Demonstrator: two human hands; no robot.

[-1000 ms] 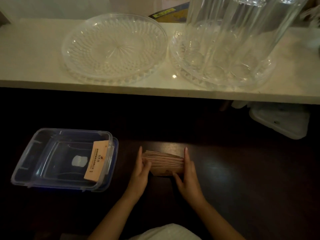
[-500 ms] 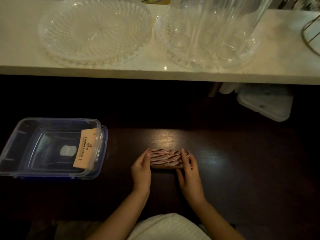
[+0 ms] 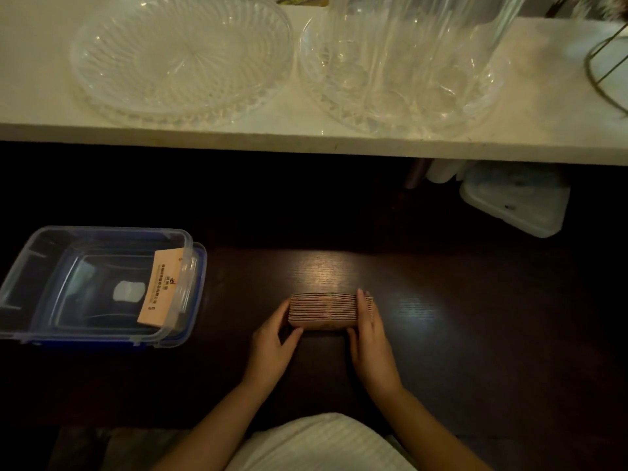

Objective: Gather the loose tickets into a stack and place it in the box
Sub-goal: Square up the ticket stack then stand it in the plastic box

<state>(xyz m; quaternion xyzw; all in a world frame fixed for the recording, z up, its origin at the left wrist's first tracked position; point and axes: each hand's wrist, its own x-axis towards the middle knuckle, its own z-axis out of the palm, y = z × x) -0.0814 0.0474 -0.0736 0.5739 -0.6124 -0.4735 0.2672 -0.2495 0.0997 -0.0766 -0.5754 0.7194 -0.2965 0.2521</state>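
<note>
A stack of tan paper tickets [image 3: 323, 311] stands on its long edge on the dark wooden table. My left hand [image 3: 272, 348] presses its left end and my right hand [image 3: 368, 341] presses its right end, so the stack is squeezed between both palms. A clear plastic box [image 3: 44, 249] with a blue lid under it sits at the left, apart from my hands. One tan ticket [image 3: 161, 287] leans against the box's right inner wall.
A white shelf [image 3: 339, 144] runs across the back, above the table, bearing two cut-glass dishes [image 3: 180, 59] and tall clear glasses [image 3: 418, 39]. A white plastic container [image 3: 516, 198] lies under the shelf at the right. My white-clothed lap fills the bottom.
The fanned tickets have been pushed together into a tighter, squarer stack. Both hands stay at its ends. The view has tilted down slightly.
</note>
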